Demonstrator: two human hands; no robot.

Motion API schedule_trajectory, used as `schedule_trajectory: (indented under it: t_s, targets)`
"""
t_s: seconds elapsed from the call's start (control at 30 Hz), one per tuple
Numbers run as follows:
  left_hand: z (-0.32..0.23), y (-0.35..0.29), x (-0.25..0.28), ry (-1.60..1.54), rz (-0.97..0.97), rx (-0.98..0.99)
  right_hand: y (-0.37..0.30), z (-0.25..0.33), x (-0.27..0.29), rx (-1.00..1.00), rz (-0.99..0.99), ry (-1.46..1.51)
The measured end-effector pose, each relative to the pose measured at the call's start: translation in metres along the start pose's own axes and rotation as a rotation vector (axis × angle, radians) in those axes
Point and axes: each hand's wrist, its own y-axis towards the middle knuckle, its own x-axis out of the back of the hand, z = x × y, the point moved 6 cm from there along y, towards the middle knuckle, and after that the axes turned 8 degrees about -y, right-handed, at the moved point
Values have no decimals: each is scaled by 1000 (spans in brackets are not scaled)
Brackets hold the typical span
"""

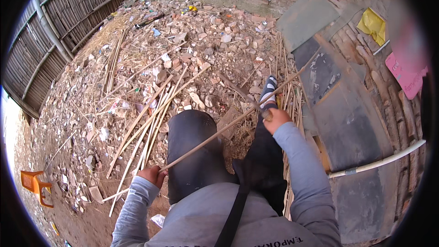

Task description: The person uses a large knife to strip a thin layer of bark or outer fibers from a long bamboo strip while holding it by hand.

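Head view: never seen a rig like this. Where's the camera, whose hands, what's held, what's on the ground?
There's no robot here: a person wears a wide fisheye camera on the head, looking down, so straight edges bend toward the rim. Both hands are the wearer's own. The left hand grips the near end of a long, thin stick, which slants away to the upper right. The right hand holds the handle of what looks like a machete; the stick crosses it near the handle, though contact is hard to judge. Brick rubble covers much of the ground, with long pale slats lying on it. An orange plastic chair stands far left.
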Motion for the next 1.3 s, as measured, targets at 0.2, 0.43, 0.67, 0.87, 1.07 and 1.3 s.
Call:
schedule_trajectory:
  t_s: [0.2, 0.43, 0.67, 0.87, 1.07, 1.3]
  targets:
    - [3, 1, -7, 28, -2, -2, -13, 9, -24, 262, -114, 18]
    - [4, -4, -1, -31, -20, -23, -17, 32, -20, 72, 204, 37]
    - [4, 3, -8, 41, -122, -57, 14, -31, -5, -78, -25, 49]
    - [5, -1, -2, 1, -77, -70, -27, 33, -7, 142, 121, -81]
    - [-6, 0, 14, 75, -72, -76, -3, -40, -21, -102, 70, 86]
    - [-7, 5, 14, 95, -49, -74, -17, -7, -40, 22, 169, 58]
